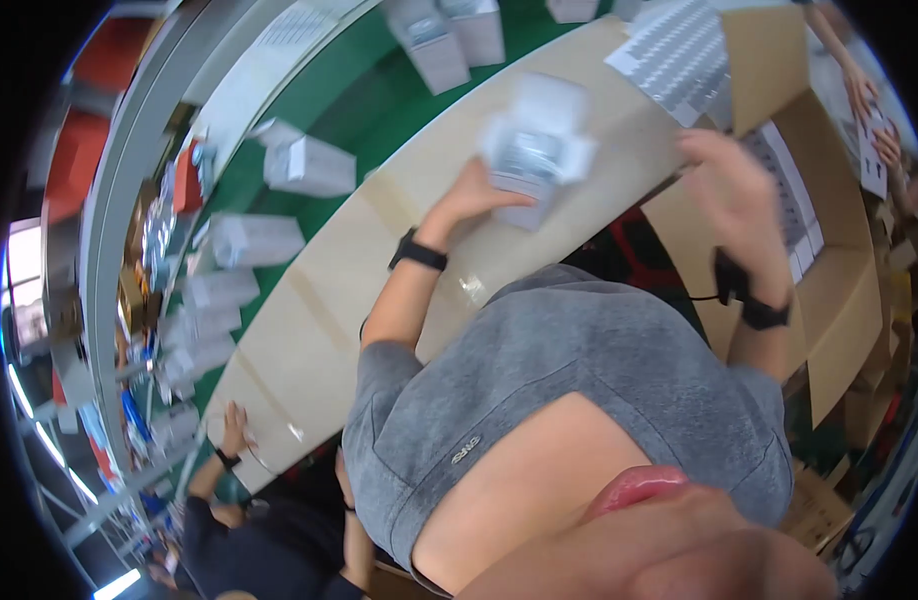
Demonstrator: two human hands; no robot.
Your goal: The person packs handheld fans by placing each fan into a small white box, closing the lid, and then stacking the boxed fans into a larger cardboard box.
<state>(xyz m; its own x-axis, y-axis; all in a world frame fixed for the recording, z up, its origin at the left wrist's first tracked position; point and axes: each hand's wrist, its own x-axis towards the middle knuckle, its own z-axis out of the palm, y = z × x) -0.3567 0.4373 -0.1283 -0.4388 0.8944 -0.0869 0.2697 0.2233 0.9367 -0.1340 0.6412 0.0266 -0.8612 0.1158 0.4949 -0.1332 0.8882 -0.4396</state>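
Note:
My left hand is closed around a small white carton above the pale work surface. The carton's top flaps stand open, and something in clear or silvery wrapping shows inside it. Off to the right, my right hand is raised beside a large open cardboard box. Motion smears its fingers, and I see nothing held in them. A printed sheet with rows of small pale labels lies on the work surface just beyond that hand.
More white cartons stand along the green conveyor belt beyond the pale work surface. At the lower left, a co-worker in dark clothes rests a hand on the surface. Another person's hands hold a white item at the far right.

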